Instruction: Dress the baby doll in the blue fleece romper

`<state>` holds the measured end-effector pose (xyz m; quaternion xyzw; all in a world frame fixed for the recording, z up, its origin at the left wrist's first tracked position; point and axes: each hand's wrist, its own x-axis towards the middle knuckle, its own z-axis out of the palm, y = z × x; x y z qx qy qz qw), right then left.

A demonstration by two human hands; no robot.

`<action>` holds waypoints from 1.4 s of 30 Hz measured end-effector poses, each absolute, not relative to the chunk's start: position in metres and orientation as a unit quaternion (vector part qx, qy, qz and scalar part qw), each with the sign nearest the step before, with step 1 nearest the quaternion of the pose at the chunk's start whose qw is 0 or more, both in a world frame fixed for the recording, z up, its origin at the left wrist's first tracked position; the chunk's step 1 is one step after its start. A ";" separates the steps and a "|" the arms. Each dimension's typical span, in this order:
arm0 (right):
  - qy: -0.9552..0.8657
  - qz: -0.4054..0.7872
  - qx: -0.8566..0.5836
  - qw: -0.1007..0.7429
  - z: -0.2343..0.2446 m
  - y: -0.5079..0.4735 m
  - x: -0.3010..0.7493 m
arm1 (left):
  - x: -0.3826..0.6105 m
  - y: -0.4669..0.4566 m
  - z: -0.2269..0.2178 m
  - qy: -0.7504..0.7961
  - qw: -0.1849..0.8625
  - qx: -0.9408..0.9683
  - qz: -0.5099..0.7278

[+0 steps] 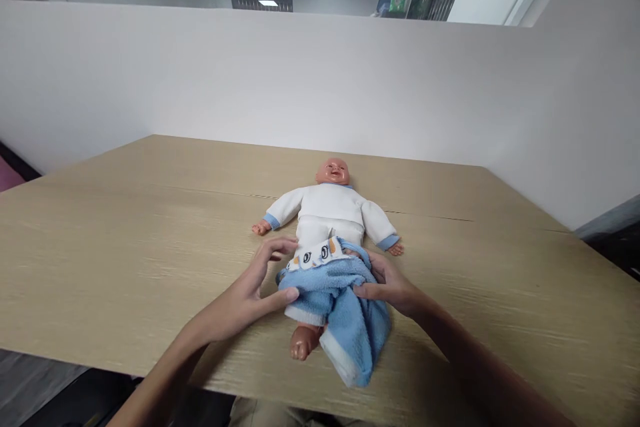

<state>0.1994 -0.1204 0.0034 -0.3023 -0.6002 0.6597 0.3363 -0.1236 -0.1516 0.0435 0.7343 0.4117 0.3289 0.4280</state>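
Several fingers of the right hand (393,287) gripped the blue trousers (345,293), apparently to spread the waistband; the left hand (245,293) arched wide, thumb by the cloth, likely steadying it. Trousers lay bunched over the legs of the doll (331,201), flat on its back, presumably for stability. Table (150,233) was underneath the doll, wall (320,80) beyond its head.

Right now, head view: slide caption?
Left hand and right hand at fuzzy blue pants partly on white-clad plastic doll.
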 end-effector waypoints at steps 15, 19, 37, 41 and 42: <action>-0.579 0.666 -0.317 0.348 0.010 -0.116 0.218 | -0.043 -0.044 0.114 0.243 0.496 0.833 -0.014; -0.622 0.687 -0.314 0.206 0.020 -0.118 0.228 | -0.036 -0.036 0.106 0.191 0.555 0.810 0.014; -0.575 0.725 -0.278 0.256 0.027 -0.125 0.229 | -0.029 -0.016 0.066 0.027 0.630 0.775 -0.041; -0.593 0.738 -0.259 0.190 0.034 -0.130 0.233 | -0.028 -0.017 0.065 0.032 0.630 0.775 -0.034; -0.583 0.735 -0.269 0.219 0.033 -0.130 0.233 | -0.028 -0.018 0.065 0.037 0.632 0.773 -0.036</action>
